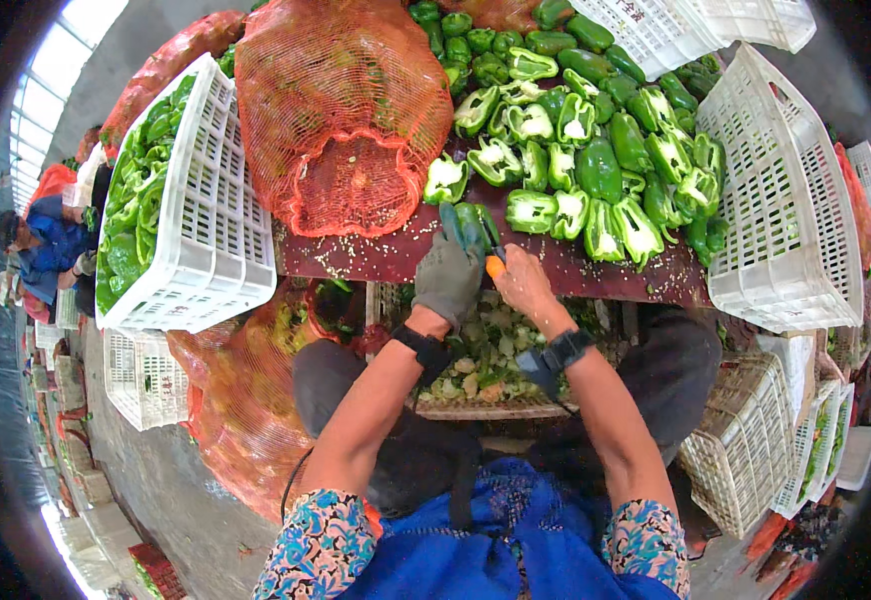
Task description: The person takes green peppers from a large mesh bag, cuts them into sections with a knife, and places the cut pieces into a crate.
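My left hand (446, 280), in a grey glove, holds a green bell pepper (472, 224) above the near edge of a dark red table (356, 258). The fingers of my bare right hand (528, 287) are wrapped round the orange handle of a knife (496, 266). Its blade is at the right side of the pepper and mostly hidden. Just beyond both hands lies a heap of bell peppers (599, 170), some whole and some halved with pale insides showing. Between my knees, under my wrists, a crate (496, 411) holds pale cores and green scraps.
An orange-red mesh sack (346, 90) lies on the table to the left. Beside it, a tilted white crate (214, 190) is full of green peppers. Another white crate (781, 200) leans at the right. A second mesh sack (241, 400) rests by my left knee. A person (51, 245) is at far left.
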Motion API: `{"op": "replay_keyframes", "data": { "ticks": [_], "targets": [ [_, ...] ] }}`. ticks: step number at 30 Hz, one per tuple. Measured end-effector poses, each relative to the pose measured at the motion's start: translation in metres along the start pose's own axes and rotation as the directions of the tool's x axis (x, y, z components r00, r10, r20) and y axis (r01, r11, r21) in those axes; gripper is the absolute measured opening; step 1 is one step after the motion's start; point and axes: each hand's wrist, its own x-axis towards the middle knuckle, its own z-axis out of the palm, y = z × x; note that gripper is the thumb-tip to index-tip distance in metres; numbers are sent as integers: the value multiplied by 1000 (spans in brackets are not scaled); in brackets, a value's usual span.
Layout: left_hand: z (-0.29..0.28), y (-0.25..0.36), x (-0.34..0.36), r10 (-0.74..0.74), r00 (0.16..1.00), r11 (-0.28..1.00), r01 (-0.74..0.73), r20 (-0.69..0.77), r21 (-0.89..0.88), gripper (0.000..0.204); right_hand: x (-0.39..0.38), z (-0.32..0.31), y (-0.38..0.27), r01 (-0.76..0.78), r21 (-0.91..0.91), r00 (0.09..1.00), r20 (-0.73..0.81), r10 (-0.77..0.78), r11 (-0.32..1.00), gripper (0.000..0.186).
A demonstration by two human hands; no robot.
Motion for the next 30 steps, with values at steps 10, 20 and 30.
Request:
{"op": "replay_keyframes", "data": {
  "ticks": [10, 20, 30],
  "targets": [
    [12, -20, 19, 189, 982, 976, -187, -9, 109, 75, -54, 48, -4, -72, -186, 990, -136, 47, 980, 34],
    [10, -48, 33, 0, 996, 921, -33, -85, -388, 67, -46, 57, 37, 42, 309, 988, -157, 7, 950, 30],
    [10, -54, 11, -159, 987, 267, 24, -20, -963, 26, -40, 49, 38, -156, 397, 988, 74, 138, 905, 24]
  ]
}}
